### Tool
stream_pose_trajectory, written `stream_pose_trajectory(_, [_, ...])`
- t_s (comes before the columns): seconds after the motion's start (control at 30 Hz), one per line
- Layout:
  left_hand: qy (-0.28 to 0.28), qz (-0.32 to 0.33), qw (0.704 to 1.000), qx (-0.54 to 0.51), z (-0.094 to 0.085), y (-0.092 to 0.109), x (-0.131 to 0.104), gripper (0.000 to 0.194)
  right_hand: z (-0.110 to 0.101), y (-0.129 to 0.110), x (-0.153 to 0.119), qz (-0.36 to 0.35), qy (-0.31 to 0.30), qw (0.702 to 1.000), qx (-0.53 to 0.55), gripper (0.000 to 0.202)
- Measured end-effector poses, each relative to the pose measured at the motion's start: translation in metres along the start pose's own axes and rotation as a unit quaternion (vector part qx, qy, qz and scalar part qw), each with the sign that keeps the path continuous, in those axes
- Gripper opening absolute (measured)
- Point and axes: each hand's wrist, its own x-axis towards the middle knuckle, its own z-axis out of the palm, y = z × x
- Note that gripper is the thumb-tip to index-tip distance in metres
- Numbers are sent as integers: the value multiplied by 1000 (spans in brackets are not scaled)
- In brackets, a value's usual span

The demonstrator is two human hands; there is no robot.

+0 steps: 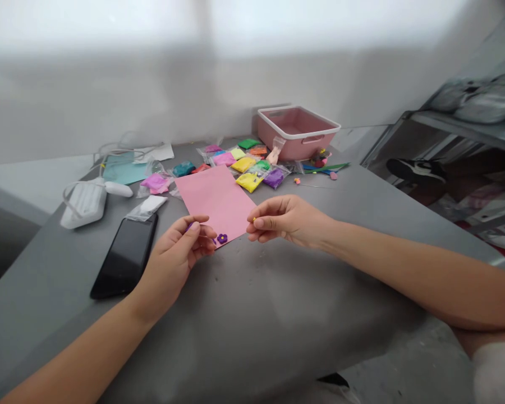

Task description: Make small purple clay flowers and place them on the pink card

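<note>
My left hand (185, 241) is closed over the lower left edge of a sheet of pink paper (214, 193), with a bit of purple clay (189, 226) showing between thumb and fingers. Opposite it, my right hand (275, 217) pinches a tiny piece of yellow clay (254, 220) by the paper's right corner. A small purple clay flower (222, 238) with a yellow centre lies on the paper's near edge, between the hands. Beside the flower, close to my left fingertips, is a little more purple.
Bags of coloured clay (249, 181) lie behind the paper. At the back stands a pink basket (298, 132) with a white rim. To the left are a black phone (124, 255), a white power strip (85, 205) and a teal sheet (122, 168). A shelf (467, 129) stands at right.
</note>
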Motion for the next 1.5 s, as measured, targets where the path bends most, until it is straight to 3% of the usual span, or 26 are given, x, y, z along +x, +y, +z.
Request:
stream_pose_trajectory(0.27, [2, -3, 1000, 1, 1, 0, 0, 19, -1, -4, 1, 15, -32, 999, 7, 45])
stream_pose_trajectory(0.6, [7, -5, 1000, -1, 2, 1, 0, 16, -1, -5, -1, -18, -40, 998, -34, 50])
stream_pose_trajectory(0.87, [4, -5, 1000, 1, 2, 0, 0, 18, -5, -2, 0, -55, -80, 995, -29, 55])
stream_pose_trajectory(1.03, [5, -8, 1000, 1, 3, 1, -1, 16, -3, -1, -2, -79, -94, 991, -44, 39])
stream_pose_trajectory(1.23, [5, -9, 1000, 0, 2, 0, -1, 20, -5, -1, -1, -52, -68, 995, -59, 51])
stream_pose_trajectory(1.5, [-14, 10, 1000, 20, 0, -2, 2, 33, -6, -2, 2, -17, -102, 992, -70, 54])
